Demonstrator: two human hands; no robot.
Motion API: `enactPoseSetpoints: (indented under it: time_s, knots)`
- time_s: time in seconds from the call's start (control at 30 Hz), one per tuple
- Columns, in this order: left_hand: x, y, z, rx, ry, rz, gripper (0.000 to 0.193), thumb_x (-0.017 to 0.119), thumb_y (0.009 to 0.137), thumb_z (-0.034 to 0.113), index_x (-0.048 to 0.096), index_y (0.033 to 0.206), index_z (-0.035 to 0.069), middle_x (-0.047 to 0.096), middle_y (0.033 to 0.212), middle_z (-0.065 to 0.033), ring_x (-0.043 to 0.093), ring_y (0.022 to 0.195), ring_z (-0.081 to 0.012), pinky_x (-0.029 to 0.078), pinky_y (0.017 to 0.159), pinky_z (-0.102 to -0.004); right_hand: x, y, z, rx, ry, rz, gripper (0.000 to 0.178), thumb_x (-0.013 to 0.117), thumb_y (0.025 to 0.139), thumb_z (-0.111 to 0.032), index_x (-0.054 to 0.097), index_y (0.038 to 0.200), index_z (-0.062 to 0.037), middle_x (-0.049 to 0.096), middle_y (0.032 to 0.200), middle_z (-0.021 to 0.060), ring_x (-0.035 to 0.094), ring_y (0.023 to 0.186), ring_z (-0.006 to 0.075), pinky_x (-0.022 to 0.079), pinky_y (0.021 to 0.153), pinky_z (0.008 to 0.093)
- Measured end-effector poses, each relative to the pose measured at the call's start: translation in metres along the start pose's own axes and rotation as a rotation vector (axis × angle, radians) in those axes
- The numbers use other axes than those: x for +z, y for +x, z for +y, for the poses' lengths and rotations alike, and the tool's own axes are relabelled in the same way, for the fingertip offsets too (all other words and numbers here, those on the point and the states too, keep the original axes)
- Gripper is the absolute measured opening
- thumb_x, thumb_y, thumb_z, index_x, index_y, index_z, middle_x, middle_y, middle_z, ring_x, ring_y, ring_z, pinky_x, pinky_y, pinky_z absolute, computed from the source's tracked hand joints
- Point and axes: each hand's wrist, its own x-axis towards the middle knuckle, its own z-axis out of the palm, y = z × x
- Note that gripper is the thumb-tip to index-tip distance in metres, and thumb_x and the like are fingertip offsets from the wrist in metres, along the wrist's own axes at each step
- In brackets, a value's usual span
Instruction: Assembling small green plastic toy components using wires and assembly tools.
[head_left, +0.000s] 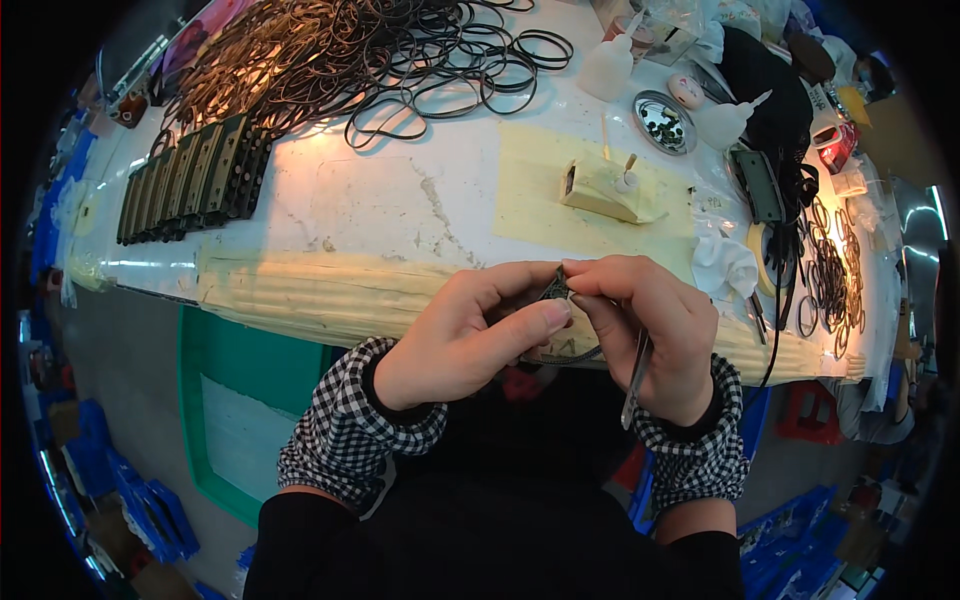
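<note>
Over the table's padded front edge, my left hand [465, 330] pinches a small dark piece [556, 288] between thumb and fingers. My right hand [655, 325] meets it there, its thumb and forefinger closed at the same piece. Metal tweezers [634, 385] are tucked in the right hand and point down toward me. Below the fingers hangs a thin dark band [572, 358]; whether it joins the piece is hidden. Beyond my hands, a yellow-wrapped block [605, 190] with a small upright stick sits on a yellow sheet [525, 215].
Dark looped bands [350, 60] heap at the back left, beside a row of dark green blocks [190, 180]. A round metal dish [663, 123] of small green bits and white squeeze bottles [607, 68] stand back right. A tape roll [764, 262] lies right; a green tray [190, 420] is below left.
</note>
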Motion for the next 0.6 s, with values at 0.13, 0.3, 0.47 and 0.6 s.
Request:
enactPoseSetpoints:
  time_s: [0.13,0.3,0.47,0.6]
  knots:
    - [0.001,-0.001,-0.004,0.037,-0.008,0.013,0.042,0.051,0.096,0.024,0.05,0.125,-0.006,0.059,0.096,-0.0042,0.053,0.081,-0.0067,0.046,0.072,-0.0222,0.002,-0.001,-0.002,0.013,0.007,0.005,0.017,0.068,0.078,0.003,0.061,0.093,0.0008,0.067,0.086,0.0134,0.068,0.075,0.0283,0.054,0.064,0.0324]
    - [0.002,0.0,-0.006,0.057,-0.059,0.059,0.042,0.054,0.096,0.019,0.048,0.129,-0.006,0.06,0.095,-0.0027,0.053,0.079,-0.0047,0.046,0.07,-0.0206,0.003,0.0,-0.004,-0.004,-0.013,0.036,0.017,0.069,0.078,0.002,0.062,0.094,0.0012,0.067,0.087,0.0131,0.068,0.077,0.0285,0.054,0.064,0.032]
    - [0.003,0.0,-0.005,0.084,-0.103,0.065,0.042,0.056,0.096,0.017,0.048,0.13,-0.006,0.061,0.101,-0.0046,0.053,0.082,-0.005,0.046,0.071,-0.0206,0.013,-0.005,0.002,0.131,0.149,0.097,0.018,0.067,0.08,0.003,0.064,0.097,-0.0007,0.067,0.087,0.0102,0.066,0.067,0.0187,0.05,0.055,0.0261]
    - [0.0,-0.002,-0.003,0.076,-0.112,0.048,0.041,0.055,0.095,0.016,0.048,0.13,-0.006,0.061,0.103,-0.0053,0.054,0.084,-0.0058,0.046,0.073,-0.0217,0.011,-0.006,0.0,0.239,0.197,0.05,0.019,0.066,0.081,0.004,0.065,0.099,-0.0021,0.067,0.087,0.0077,0.061,0.057,0.0107,0.044,0.048,0.0221]
